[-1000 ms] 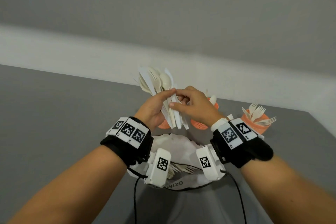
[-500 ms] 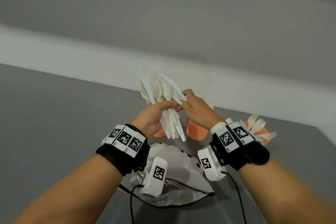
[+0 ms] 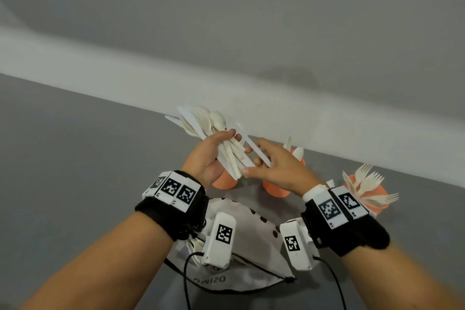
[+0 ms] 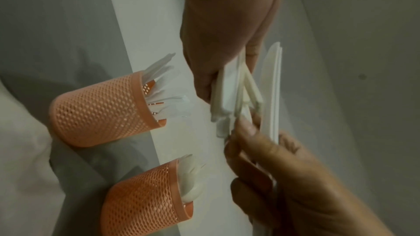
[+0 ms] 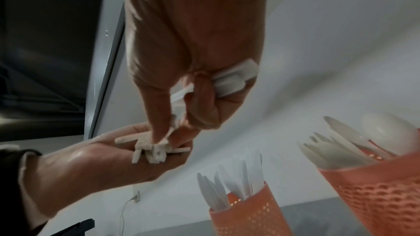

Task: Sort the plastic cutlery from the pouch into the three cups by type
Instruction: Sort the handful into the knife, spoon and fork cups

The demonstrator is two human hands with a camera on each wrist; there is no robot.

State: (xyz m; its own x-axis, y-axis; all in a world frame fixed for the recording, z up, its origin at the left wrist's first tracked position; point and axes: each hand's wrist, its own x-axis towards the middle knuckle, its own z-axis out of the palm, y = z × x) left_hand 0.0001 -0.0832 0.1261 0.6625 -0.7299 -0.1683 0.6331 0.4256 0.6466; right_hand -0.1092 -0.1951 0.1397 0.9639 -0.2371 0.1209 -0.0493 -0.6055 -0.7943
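Note:
My left hand (image 3: 211,156) grips a fanned bundle of white plastic cutlery (image 3: 201,123) above the table, with knives, spoons and forks mixed. My right hand (image 3: 271,163) pinches a single white knife (image 3: 254,146) just beside that bundle. Three orange mesh cups stand behind the hands: the left cup (image 3: 224,182) holds knives (image 5: 236,186), the middle cup (image 3: 276,187) holds spoons (image 5: 386,132), the right cup (image 3: 377,199) holds forks (image 3: 370,178). The white pouch (image 3: 251,246) lies under my wrists.
The grey table (image 3: 75,158) ends at a pale wall (image 3: 302,113) close behind the cups. Black cables (image 3: 186,282) run from the wrist cameras over the pouch. The pouch's drawstring (image 3: 286,279) trails toward me.
My right hand has drawn one knife out of the bundle and moved it slightly right. Both hands sit lower over the cups, and the bundle has tilted left.

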